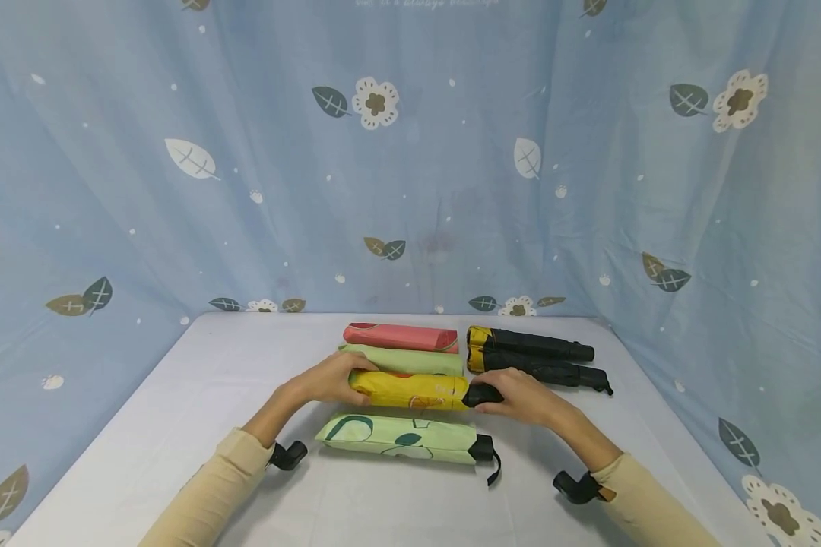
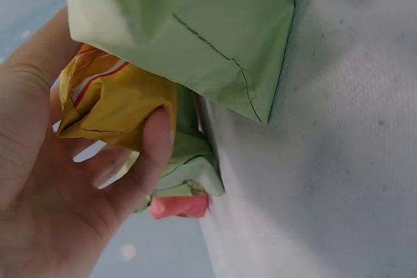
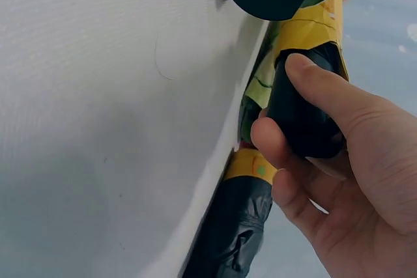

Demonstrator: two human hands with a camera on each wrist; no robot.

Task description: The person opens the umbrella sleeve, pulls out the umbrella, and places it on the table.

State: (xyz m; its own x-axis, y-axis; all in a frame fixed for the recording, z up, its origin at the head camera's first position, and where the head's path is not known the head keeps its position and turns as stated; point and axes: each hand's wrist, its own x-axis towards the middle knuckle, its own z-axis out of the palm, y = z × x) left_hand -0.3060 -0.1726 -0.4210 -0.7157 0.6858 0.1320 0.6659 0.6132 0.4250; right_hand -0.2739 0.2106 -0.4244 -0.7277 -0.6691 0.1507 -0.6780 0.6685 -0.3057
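Note:
Both hands hold a folded yellow umbrella (image 1: 410, 390) in a patterned sleeve, lying crosswise between them. My left hand (image 1: 331, 380) grips its sleeve end; in the left wrist view thumb and fingers close round the yellow fabric (image 2: 124, 105). At the other end, my right hand (image 1: 523, 395) pinches the black handle (image 3: 303, 105) between thumb and fingers. Nearer to me lies a light green umbrella (image 1: 404, 439) with leaf shapes, its black handle and strap to the right. Just behind the yellow one is another green umbrella (image 1: 410, 360), partly hidden by it and the left hand.
A pink-red umbrella (image 1: 400, 336) lies at the back of the white table (image 1: 397, 509). To its right, two black umbrellas (image 1: 537, 343) with yellow ends lie side by side, near the right hand. A blue patterned curtain (image 1: 424, 190) stands round the table's back and sides.

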